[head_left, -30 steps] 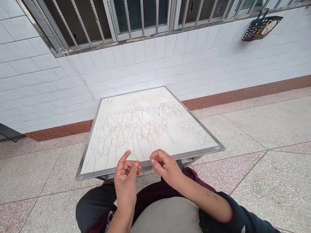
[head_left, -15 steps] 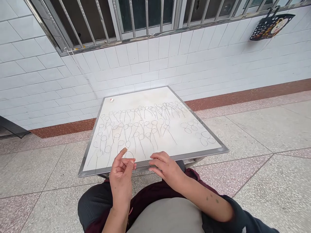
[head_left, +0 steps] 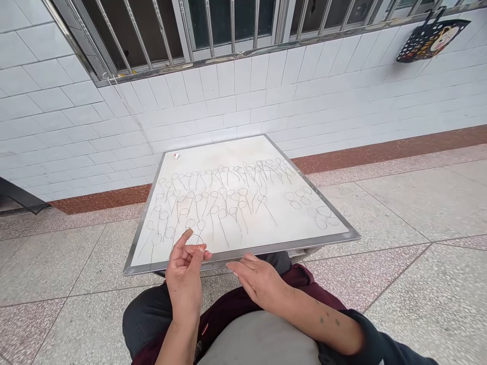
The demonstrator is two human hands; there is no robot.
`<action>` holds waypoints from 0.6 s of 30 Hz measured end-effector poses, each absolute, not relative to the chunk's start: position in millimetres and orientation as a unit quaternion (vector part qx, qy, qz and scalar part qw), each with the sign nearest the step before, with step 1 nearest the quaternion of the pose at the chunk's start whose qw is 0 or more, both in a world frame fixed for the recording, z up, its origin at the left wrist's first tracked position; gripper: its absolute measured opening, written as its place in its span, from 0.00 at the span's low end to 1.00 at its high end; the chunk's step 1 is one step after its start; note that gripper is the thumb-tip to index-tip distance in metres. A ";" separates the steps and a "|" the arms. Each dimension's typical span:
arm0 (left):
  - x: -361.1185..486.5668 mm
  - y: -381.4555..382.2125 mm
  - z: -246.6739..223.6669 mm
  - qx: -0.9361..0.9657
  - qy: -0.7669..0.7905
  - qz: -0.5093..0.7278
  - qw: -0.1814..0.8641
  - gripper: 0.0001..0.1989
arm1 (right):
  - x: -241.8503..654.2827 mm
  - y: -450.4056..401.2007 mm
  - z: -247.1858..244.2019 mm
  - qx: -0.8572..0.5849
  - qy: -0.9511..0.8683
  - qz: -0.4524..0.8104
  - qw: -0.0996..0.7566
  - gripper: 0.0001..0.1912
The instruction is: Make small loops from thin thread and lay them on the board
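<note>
My left hand (head_left: 185, 271) is closed in a pinch above the near edge of a white board (head_left: 292, 233). Between its thumb and fingertip is a thin wire loop (head_left: 198, 235), its arc rising over the board. To the right, just off the same edge, my right hand (head_left: 258, 281) has its fingers stretched toward the left hand, with nothing visible in them. Rows of thin wire loops with long tails (head_left: 224, 213) lie across the board. At its right side are several round loops without visible tails (head_left: 321, 218).
The grey-framed board stands before a white tiled wall (head_left: 228, 106) with a barred window (head_left: 232, 30). A small white and red item (head_left: 176, 156) lies at the far left corner. A patterned bag (head_left: 431, 40) hangs at upper right. My legs (head_left: 146, 314) are under the near edge.
My right hand has lowered slightly, its fingers drawn closer together. My left hand has shifted a little left with the wire loop still pinched.
</note>
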State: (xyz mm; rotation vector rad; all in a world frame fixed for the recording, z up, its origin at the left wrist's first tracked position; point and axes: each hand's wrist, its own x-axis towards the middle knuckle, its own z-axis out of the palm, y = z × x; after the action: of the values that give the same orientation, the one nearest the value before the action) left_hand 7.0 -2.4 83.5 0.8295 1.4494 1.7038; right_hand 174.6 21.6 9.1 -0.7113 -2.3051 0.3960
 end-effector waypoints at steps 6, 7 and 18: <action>12.6 1.3 81.6 0.318 0.557 0.683 0.349 0.21 | 172.0 16.9 8.2 -0.334 -0.865 0.172 0.332 0.13; 14.1 2.0 81.5 0.319 0.559 0.683 0.345 0.21 | 171.2 16.8 7.9 -0.339 -0.862 0.175 0.333 0.13; 21.2 1.9 83.7 0.315 0.568 0.680 0.340 0.23 | 154.2 31.7 22.8 -0.349 -0.896 0.067 0.265 0.05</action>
State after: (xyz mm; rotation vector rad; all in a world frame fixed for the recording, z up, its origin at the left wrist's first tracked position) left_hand 21.2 1.9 83.7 0.8198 1.4790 1.7701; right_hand 154.2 31.7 22.8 -0.9430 -2.4206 0.1821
